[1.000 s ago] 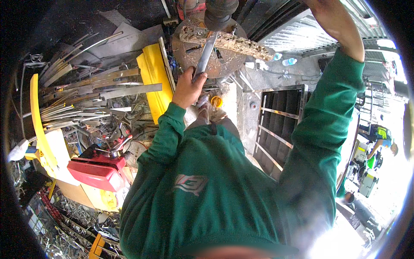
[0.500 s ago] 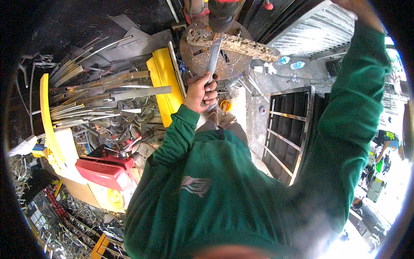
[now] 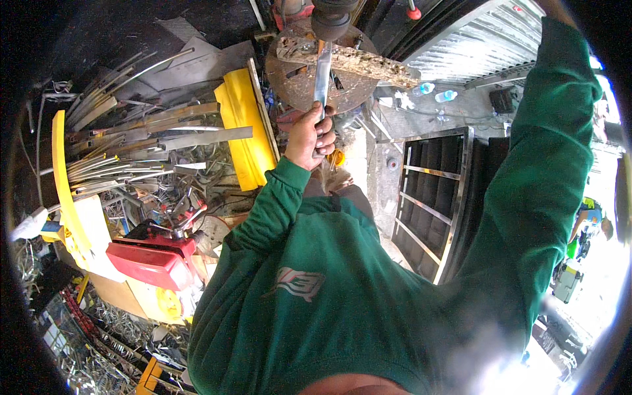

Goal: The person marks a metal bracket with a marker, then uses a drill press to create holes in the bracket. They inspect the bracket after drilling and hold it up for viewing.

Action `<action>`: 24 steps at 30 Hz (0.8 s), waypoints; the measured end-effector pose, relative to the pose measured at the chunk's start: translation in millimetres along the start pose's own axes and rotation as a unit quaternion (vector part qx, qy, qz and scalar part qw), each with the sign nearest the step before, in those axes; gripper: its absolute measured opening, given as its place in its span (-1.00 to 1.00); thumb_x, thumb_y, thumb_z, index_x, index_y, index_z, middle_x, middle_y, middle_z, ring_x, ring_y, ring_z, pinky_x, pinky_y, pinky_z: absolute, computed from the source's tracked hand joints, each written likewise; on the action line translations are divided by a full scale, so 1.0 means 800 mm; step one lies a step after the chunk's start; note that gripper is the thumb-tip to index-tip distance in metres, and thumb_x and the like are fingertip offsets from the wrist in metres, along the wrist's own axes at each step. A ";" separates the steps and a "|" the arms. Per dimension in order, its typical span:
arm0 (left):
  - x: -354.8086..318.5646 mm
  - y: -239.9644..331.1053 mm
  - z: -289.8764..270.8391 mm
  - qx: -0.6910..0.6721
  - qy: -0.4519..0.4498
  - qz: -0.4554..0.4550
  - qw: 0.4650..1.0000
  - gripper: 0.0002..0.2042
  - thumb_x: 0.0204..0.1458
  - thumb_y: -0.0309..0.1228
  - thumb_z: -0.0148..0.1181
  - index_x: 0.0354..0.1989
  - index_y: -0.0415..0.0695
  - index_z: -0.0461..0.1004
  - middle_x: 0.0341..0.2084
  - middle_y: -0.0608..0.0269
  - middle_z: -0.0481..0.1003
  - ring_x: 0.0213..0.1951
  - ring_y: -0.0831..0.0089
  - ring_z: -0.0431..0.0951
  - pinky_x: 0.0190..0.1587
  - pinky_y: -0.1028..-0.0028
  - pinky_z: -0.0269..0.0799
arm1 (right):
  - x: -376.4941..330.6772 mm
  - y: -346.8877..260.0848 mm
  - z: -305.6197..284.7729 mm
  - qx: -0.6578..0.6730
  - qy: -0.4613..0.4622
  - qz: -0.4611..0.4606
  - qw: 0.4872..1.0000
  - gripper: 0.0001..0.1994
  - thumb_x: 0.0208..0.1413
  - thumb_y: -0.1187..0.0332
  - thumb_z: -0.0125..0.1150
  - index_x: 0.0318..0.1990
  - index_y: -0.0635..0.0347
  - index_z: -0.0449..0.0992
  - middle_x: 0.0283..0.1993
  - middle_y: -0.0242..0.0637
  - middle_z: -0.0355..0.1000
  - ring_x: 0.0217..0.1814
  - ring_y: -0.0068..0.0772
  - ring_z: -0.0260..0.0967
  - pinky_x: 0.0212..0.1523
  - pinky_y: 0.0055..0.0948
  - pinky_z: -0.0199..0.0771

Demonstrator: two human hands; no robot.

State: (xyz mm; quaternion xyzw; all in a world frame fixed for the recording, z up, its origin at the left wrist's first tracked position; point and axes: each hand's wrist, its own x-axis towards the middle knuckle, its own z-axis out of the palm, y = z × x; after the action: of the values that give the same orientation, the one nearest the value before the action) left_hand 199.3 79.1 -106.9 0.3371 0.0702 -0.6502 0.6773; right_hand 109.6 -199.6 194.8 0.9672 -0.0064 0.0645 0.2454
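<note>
Head view: metal bar [image 3: 322, 78] juts forward from the gripping left hand [image 3: 308, 139]; right hand seems beyond frame, state unclear.

Downward head-worn fisheye view.

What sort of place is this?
Likely a metalworking shop: there is what looks like a drill press, a flat metal bar in the left hand, and a heap of metal strips to the left.

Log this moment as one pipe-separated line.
Left hand: closed on flat metal bar | far end: over wooden plank, by dark machine head | plank: on round table | right hand: out of frame
</note>
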 end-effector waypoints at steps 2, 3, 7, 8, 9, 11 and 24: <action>0.000 0.000 0.001 0.001 0.006 -0.001 1.000 -0.69 0.35 -0.05 -0.09 -0.15 -0.06 0.34 -0.68 0.56 0.04 -0.73 0.68 0.03 -0.71 0.60 -0.07 | -0.007 0.007 0.011 -0.034 0.017 -0.032 0.999 -0.65 0.36 0.13 -0.02 -0.04 0.22 0.54 -0.20 -0.04 0.52 -0.14 0.02 0.47 -0.12 -0.17 0.50; 0.000 -0.001 0.001 0.000 0.005 -0.005 1.000 -0.69 0.34 -0.05 -0.08 -0.17 -0.06 0.34 -0.69 0.55 0.04 -0.73 0.68 0.03 -0.71 0.60 -0.07 | -0.011 0.009 0.017 -0.047 0.025 -0.044 0.998 -0.65 0.36 0.14 -0.03 -0.03 0.22 0.54 -0.20 -0.04 0.52 -0.14 0.02 0.46 -0.12 -0.17 0.50; 0.007 -0.001 -0.009 -0.037 -0.023 -0.022 0.999 -0.68 0.29 -0.03 -0.05 -0.27 -0.05 0.34 -0.69 0.55 0.04 -0.73 0.68 0.03 -0.71 0.60 -0.05 | -0.021 0.016 0.034 -0.067 0.039 -0.058 0.995 -0.66 0.39 0.18 -0.09 -0.04 0.25 0.53 -0.22 -0.02 0.50 -0.14 0.05 0.45 -0.12 -0.14 0.50; 0.009 -0.001 -0.013 -0.051 -0.048 -0.030 0.997 -0.67 0.28 -0.01 -0.04 -0.30 -0.04 0.34 -0.69 0.54 0.05 -0.73 0.67 0.03 -0.71 0.61 -0.05 | -0.021 0.015 0.036 -0.069 0.035 -0.054 0.996 -0.65 0.40 0.21 -0.13 -0.06 0.28 0.52 -0.24 -0.01 0.48 -0.15 0.06 0.44 -0.13 -0.12 0.50; 0.013 0.002 -0.017 -0.085 -0.082 -0.056 0.991 -0.65 0.26 0.01 -0.04 -0.33 -0.03 0.32 -0.69 0.54 0.04 -0.73 0.67 0.02 -0.71 0.61 -0.05 | -0.021 0.014 0.035 -0.046 0.035 -0.028 0.998 -0.65 0.40 0.20 -0.13 -0.06 0.29 0.52 -0.23 -0.01 0.49 -0.16 0.07 0.44 -0.13 -0.12 0.50; 0.021 0.007 -0.025 -0.160 -0.163 -0.104 0.968 -0.61 0.24 0.06 -0.05 -0.41 0.00 0.29 -0.70 0.54 0.02 -0.73 0.67 0.00 -0.72 0.61 -0.05 | -0.017 0.007 0.031 -0.002 0.037 0.022 0.999 -0.64 0.40 0.19 -0.12 -0.07 0.31 0.51 -0.23 0.00 0.49 -0.17 0.08 0.44 -0.13 -0.13 0.50; 0.002 0.042 -0.025 0.153 -0.017 -0.066 0.986 -0.43 0.21 0.34 -0.22 -0.51 0.07 0.20 -0.70 0.55 0.03 -0.75 0.66 -0.03 -0.67 0.51 0.08 | 0.006 -0.024 -0.034 0.213 -0.045 0.189 0.958 -0.55 0.33 0.02 -0.04 -0.25 0.24 0.62 -0.35 -0.06 0.52 -0.25 -0.10 0.49 -0.14 -0.14 0.44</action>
State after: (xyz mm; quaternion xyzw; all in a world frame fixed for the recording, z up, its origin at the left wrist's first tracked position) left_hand 237.6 86.4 -110.4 0.4203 -0.0189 -0.7021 0.5745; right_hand 112.1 -169.4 210.0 0.9801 -0.1866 0.0657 0.0170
